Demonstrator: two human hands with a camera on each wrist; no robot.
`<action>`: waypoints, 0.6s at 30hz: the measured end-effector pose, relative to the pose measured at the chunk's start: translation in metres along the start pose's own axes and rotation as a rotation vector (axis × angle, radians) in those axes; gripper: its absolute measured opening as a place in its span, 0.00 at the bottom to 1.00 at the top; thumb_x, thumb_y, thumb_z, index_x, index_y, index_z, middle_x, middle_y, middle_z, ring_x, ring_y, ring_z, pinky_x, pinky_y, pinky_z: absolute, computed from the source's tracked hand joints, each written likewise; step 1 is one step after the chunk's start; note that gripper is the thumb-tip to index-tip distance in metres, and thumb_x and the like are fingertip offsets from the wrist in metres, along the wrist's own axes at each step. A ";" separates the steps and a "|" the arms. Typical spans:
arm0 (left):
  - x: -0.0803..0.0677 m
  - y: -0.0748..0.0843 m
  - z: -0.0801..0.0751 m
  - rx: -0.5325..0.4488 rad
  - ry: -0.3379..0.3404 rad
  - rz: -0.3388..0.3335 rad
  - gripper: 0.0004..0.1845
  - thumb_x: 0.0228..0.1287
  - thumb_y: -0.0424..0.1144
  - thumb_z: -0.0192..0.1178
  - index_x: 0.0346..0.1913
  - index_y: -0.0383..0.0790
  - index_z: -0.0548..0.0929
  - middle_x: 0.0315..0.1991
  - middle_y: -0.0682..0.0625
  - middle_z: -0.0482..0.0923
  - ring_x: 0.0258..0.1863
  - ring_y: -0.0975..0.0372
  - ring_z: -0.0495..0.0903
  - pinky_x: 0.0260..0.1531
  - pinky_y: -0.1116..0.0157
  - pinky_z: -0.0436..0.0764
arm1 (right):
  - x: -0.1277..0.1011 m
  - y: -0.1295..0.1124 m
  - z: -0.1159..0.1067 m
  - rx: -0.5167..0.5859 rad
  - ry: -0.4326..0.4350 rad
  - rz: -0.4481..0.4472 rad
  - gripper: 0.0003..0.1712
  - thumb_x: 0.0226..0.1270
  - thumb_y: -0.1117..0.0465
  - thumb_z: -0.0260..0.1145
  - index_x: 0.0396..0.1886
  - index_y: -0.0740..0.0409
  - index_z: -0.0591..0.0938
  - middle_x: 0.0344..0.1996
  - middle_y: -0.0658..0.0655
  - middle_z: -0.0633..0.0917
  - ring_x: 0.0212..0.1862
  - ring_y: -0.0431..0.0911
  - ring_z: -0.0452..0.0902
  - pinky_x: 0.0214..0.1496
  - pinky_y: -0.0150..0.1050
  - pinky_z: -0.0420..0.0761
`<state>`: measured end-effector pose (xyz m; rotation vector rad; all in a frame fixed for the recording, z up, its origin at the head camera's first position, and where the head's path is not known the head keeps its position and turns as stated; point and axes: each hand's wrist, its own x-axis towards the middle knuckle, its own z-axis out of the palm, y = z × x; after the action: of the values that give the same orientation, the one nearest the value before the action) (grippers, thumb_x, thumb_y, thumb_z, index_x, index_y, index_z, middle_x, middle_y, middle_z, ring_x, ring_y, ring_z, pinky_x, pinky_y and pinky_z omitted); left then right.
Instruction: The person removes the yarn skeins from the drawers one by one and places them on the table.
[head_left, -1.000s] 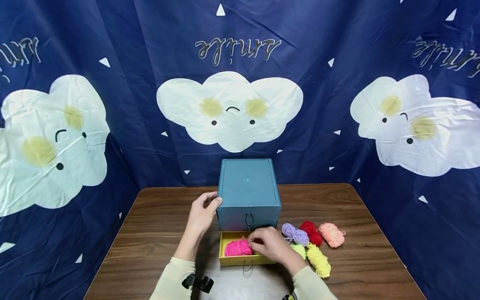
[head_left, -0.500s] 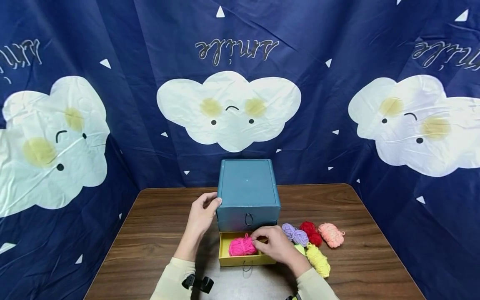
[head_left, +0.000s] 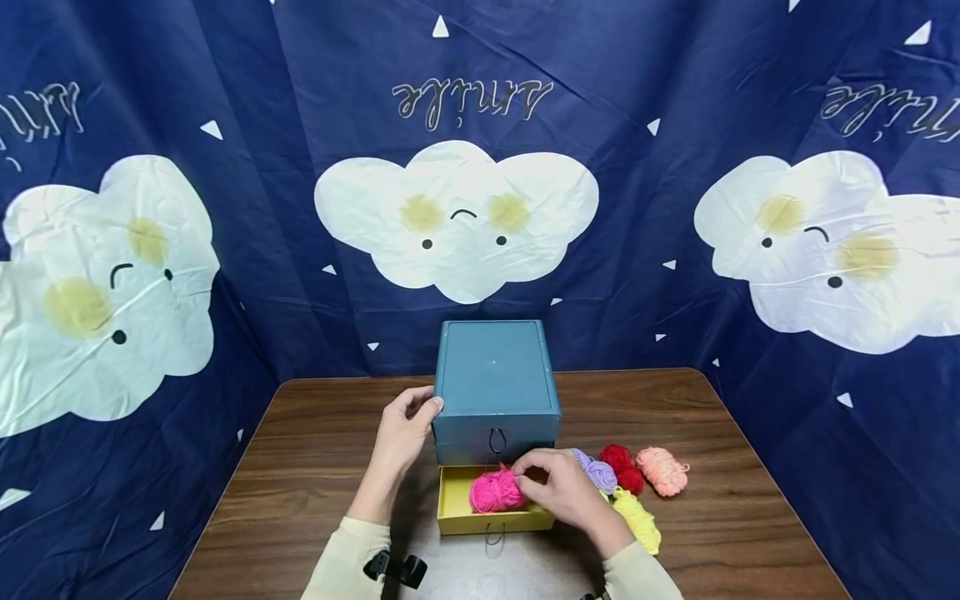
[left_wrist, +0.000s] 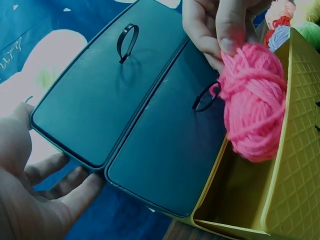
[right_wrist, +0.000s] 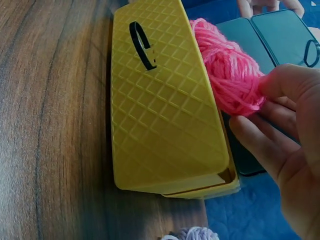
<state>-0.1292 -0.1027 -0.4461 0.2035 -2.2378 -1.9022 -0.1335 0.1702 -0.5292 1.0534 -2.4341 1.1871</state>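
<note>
A small teal drawer cabinet (head_left: 495, 367) stands on the table with its yellow bottom drawer (head_left: 495, 523) pulled out. My left hand (head_left: 405, 429) rests against the cabinet's left side near the front corner; in the left wrist view its fingers (left_wrist: 75, 192) touch the edge, fairly straight. In my right hand (head_left: 558, 487) a bright pink yarn skein (head_left: 495, 490) is pinched between thumb and fingers at its right end. The right wrist view has the skein (right_wrist: 232, 70) partly behind the drawer's front wall, and the left wrist view shows it over the drawer's opening.
Right of the cabinet lie several other skeins: lilac (head_left: 597, 472), red (head_left: 622, 467), peach (head_left: 663, 470) and yellow (head_left: 637, 521). A light green one (left_wrist: 310, 36) appears in the left wrist view. Black loop pulls (left_wrist: 127, 44) stick out from the drawer fronts. A blue curtain surrounds the table.
My right hand has moved to the right with the pink yarn skein, from the left part of the drawer to its middle. The left hand and cabinet stay in place.
</note>
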 end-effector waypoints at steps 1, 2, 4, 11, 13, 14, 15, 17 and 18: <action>0.002 -0.003 0.000 -0.003 0.004 0.001 0.20 0.72 0.39 0.63 0.63 0.34 0.81 0.52 0.39 0.84 0.43 0.65 0.79 0.46 0.61 0.82 | -0.001 0.001 -0.002 0.002 0.008 -0.006 0.10 0.58 0.67 0.73 0.34 0.46 0.89 0.34 0.41 0.89 0.38 0.33 0.81 0.40 0.31 0.83; 0.003 -0.006 0.001 -0.004 0.006 0.003 0.21 0.72 0.40 0.64 0.63 0.35 0.82 0.52 0.39 0.84 0.43 0.65 0.79 0.47 0.61 0.82 | -0.001 0.001 -0.003 0.003 0.017 -0.014 0.10 0.58 0.67 0.73 0.33 0.46 0.89 0.34 0.41 0.89 0.36 0.33 0.80 0.39 0.30 0.82; 0.006 -0.010 0.001 -0.004 0.009 0.008 0.21 0.72 0.41 0.64 0.63 0.36 0.82 0.53 0.40 0.84 0.44 0.65 0.80 0.47 0.62 0.82 | -0.002 0.003 -0.007 0.003 0.042 -0.037 0.11 0.57 0.68 0.73 0.33 0.46 0.88 0.33 0.41 0.88 0.34 0.32 0.79 0.35 0.29 0.81; 0.009 -0.013 0.002 -0.005 0.017 0.020 0.20 0.71 0.41 0.64 0.62 0.36 0.82 0.51 0.40 0.84 0.43 0.64 0.80 0.43 0.66 0.81 | -0.005 0.005 -0.018 0.008 0.117 -0.085 0.13 0.55 0.71 0.75 0.31 0.46 0.88 0.31 0.41 0.88 0.33 0.32 0.80 0.33 0.29 0.82; 0.009 -0.012 0.003 -0.003 0.017 0.019 0.20 0.72 0.41 0.64 0.62 0.36 0.82 0.51 0.40 0.84 0.43 0.64 0.80 0.43 0.66 0.81 | -0.006 0.005 -0.022 0.005 0.123 -0.082 0.13 0.55 0.70 0.75 0.31 0.46 0.88 0.32 0.40 0.87 0.33 0.32 0.80 0.34 0.28 0.82; 0.009 -0.013 0.003 -0.003 0.016 0.018 0.20 0.72 0.41 0.64 0.62 0.36 0.82 0.51 0.40 0.84 0.44 0.63 0.80 0.44 0.65 0.82 | -0.007 0.005 -0.024 0.003 0.125 -0.076 0.13 0.55 0.70 0.75 0.31 0.46 0.88 0.31 0.40 0.87 0.32 0.31 0.80 0.33 0.27 0.81; 0.009 -0.013 0.003 -0.003 0.016 0.018 0.20 0.72 0.41 0.64 0.62 0.36 0.82 0.51 0.39 0.84 0.44 0.63 0.80 0.44 0.64 0.82 | -0.008 0.005 -0.026 0.009 0.127 -0.073 0.13 0.55 0.70 0.75 0.31 0.46 0.88 0.31 0.40 0.87 0.32 0.32 0.80 0.33 0.27 0.81; 0.009 -0.013 0.004 -0.001 0.014 0.017 0.20 0.72 0.41 0.64 0.62 0.36 0.82 0.52 0.39 0.84 0.45 0.62 0.80 0.46 0.62 0.82 | -0.011 0.006 -0.030 0.018 0.133 -0.074 0.13 0.56 0.71 0.75 0.32 0.46 0.88 0.32 0.41 0.87 0.32 0.32 0.80 0.32 0.28 0.81; 0.009 -0.013 0.004 -0.001 0.013 0.016 0.21 0.72 0.41 0.64 0.63 0.36 0.82 0.53 0.39 0.84 0.46 0.62 0.81 0.46 0.61 0.83 | -0.012 0.007 -0.032 0.022 0.137 -0.075 0.13 0.56 0.71 0.75 0.32 0.47 0.88 0.32 0.42 0.87 0.32 0.33 0.80 0.33 0.30 0.82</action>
<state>-0.1395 -0.1033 -0.4593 0.1967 -2.2233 -1.8888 -0.1328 0.2034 -0.5182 1.0237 -2.2635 1.2221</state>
